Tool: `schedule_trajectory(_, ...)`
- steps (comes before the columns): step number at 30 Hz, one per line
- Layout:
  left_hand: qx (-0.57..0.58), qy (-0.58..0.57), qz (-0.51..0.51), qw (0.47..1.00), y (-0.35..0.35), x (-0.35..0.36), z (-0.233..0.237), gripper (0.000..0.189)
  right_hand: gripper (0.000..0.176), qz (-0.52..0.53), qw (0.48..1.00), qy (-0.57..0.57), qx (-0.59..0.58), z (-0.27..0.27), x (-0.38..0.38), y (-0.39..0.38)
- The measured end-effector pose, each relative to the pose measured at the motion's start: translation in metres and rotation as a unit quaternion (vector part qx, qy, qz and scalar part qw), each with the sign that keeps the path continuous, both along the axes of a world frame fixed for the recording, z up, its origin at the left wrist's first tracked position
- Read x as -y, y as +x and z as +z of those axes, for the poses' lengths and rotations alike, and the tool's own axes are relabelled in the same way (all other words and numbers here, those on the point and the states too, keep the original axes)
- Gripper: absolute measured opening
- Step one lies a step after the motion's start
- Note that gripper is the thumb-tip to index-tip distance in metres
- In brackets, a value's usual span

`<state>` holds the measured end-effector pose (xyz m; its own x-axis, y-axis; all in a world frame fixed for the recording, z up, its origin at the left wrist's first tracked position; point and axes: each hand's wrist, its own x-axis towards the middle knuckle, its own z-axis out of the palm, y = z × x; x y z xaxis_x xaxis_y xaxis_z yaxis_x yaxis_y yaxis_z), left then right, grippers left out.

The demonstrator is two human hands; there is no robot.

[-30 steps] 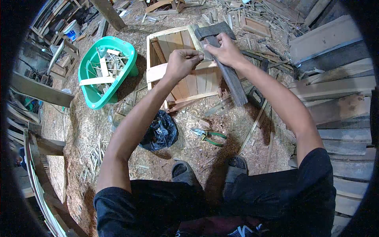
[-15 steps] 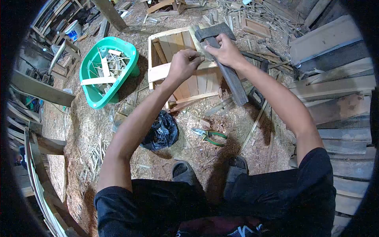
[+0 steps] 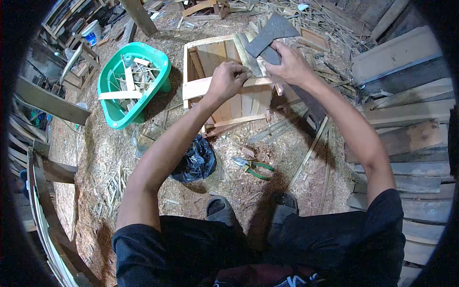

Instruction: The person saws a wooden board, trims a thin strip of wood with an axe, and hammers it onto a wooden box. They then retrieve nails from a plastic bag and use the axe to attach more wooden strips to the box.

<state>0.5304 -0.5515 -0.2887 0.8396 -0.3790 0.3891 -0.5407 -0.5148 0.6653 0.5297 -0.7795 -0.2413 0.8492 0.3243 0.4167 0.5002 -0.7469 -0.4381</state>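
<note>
My right hand (image 3: 290,66) grips an axe close to its head. The axe's dark, flat head (image 3: 273,36) points away from me, and its handle runs back under my forearm. My left hand (image 3: 228,80) is closed in a pinch above the wooden crate (image 3: 205,87), a box of pale slats; what the fingers hold is too small to name. Beneath both hands lies a greyish board (image 3: 247,58) along the crate's top. Pliers with green handles (image 3: 253,167) rest on the ground in front of my feet.
A green plastic tub (image 3: 111,115) with wood scraps stands left of the crate. A black plastic bag (image 3: 197,160) sits nearer to me. Stacked boards (image 3: 406,110) line the right side. Wood strips and shavings cover the ground.
The axe has turned in my right hand, so the broad side of its head now shows. My right hand has shifted slightly right and nearer to me; my left stays by the board.
</note>
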Motion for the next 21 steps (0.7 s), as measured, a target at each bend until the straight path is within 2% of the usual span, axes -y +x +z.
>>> schedule_trajectory(3,-0.006,0.004,-0.002,1.0,-0.002,-0.001,0.003,0.022,0.045,0.034,0.999,0.009,-0.037,0.015,0.002,-0.011)
schedule_trajectory(6,-0.009,0.006,-0.015,1.0,0.0,-0.003,0.003,0.024,0.042,0.061,0.994,-0.085,-0.034,0.012,0.008,-0.01)
schedule_trajectory(9,-0.014,-0.001,-0.014,1.0,0.001,-0.004,0.002,0.022,0.045,0.051,0.99,-0.128,-0.035,0.012,0.004,-0.013)
schedule_trajectory(11,-0.039,-0.007,0.006,0.999,-0.001,-0.002,0.003,0.018,0.048,0.049,0.992,-0.113,0.0,0.019,0.001,-0.013)
schedule_trajectory(15,-0.018,-0.001,-0.009,1.0,0.0,-0.003,0.001,0.023,0.053,0.018,0.99,-0.136,0.016,0.031,-0.003,-0.013)
schedule_trajectory(19,-0.006,0.006,-0.012,1.0,0.0,-0.004,0.001,0.024,0.047,0.043,0.973,-0.221,-0.057,0.036,-0.005,-0.026)
schedule_trajectory(21,-0.014,0.014,-0.009,1.0,0.0,-0.004,0.003,0.024,0.047,0.041,0.98,-0.193,-0.031,0.035,-0.004,-0.02)
